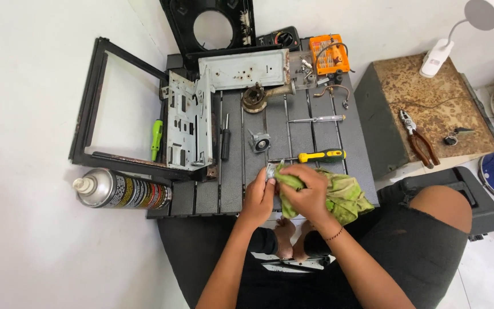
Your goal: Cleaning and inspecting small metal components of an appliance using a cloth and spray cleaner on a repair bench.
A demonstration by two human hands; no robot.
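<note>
My left hand [258, 194] pinches a small shiny metal part [270, 170] above the near edge of a dark slatted table [232, 189]. A stained green cloth [343, 197] is gripped in my right hand [307, 191] and pressed against that part. The rest of the cloth trails to the right over the table edge. A yellow-and-black screwdriver [321, 155] lies just beyond my hands.
On the table lie a grey metal chassis [188, 123], a metal panel [244, 68], a round burner part [254, 97], a small square part [259, 141], a thin screwdriver [315, 119], a black-handled tool [224, 137] and an orange bit case [330, 54]. A spray can [121, 190] lies left; pliers [418, 137] rest on a rusty box.
</note>
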